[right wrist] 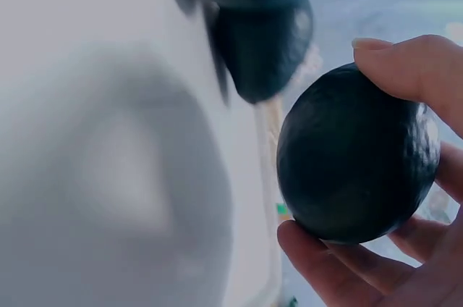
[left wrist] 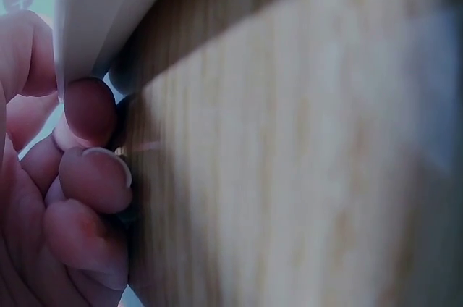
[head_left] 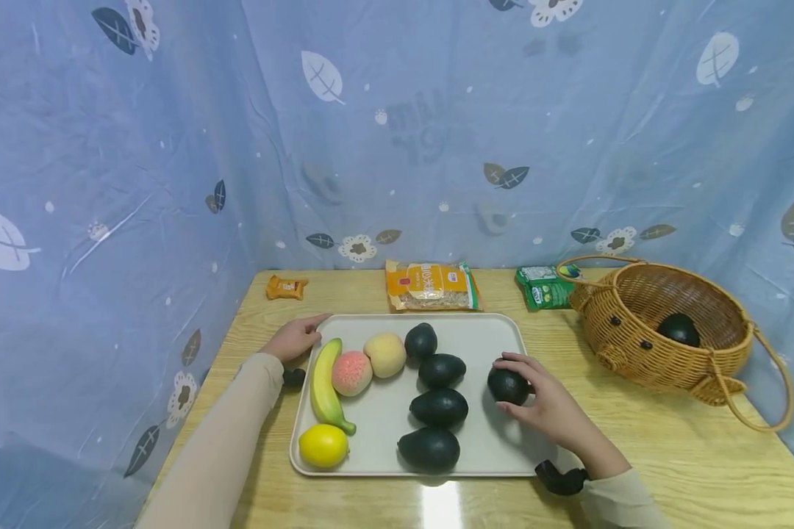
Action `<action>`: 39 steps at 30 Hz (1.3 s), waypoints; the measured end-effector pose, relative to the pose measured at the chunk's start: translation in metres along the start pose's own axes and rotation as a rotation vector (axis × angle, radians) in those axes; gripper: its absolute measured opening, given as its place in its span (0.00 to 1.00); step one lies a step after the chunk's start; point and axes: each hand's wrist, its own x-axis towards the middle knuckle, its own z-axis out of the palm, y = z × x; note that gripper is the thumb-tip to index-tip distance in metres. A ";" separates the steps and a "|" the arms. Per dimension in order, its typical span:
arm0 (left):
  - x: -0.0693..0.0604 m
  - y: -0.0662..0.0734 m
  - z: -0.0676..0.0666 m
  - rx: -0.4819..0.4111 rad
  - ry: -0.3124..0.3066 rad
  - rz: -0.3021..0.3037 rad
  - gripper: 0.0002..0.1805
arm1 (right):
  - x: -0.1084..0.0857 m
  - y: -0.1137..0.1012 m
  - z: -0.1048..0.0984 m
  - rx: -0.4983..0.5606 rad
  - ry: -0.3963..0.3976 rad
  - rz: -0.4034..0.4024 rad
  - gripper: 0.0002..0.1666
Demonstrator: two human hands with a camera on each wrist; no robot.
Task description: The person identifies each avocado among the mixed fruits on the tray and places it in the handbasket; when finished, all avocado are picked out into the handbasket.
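My right hand [head_left: 551,405] holds a dark avocado [head_left: 508,386] above the right part of the white tray [head_left: 373,433]. The right wrist view shows this avocado [right wrist: 358,158] between thumb and fingers, apart from the tray. At the tray's far left corner, my left hand [head_left: 292,339] grips the rim; the left wrist view shows its fingertips [left wrist: 94,180] curled at the tray's edge [left wrist: 108,17]. Several more avocados [head_left: 439,408] form a column on the tray. Left of them lie a banana [head_left: 324,382], a pinkish peach [head_left: 352,373], a yellowish peach [head_left: 385,355] and a lemon [head_left: 323,445].
A wicker basket [head_left: 609,323] with handles stands at the right, one avocado [head_left: 678,329] inside. Behind the tray lie a small orange packet [head_left: 286,287], a bag of grain [head_left: 431,286] and a green packet [head_left: 544,286]. A blue curtain [head_left: 423,132] hangs behind the wooden table [head_left: 675,448].
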 end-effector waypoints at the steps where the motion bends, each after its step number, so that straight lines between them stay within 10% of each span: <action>1: 0.000 -0.001 0.000 -0.005 0.000 0.000 0.33 | 0.000 0.002 -0.003 -0.007 0.015 -0.005 0.38; 12: 0.003 -0.008 0.003 0.005 -0.002 -0.009 0.34 | 0.003 0.007 -0.059 -0.136 0.190 -0.003 0.38; 39: 0.001 0.001 -0.001 0.008 -0.001 -0.021 0.33 | 0.010 0.018 -0.142 -0.273 0.516 0.416 0.43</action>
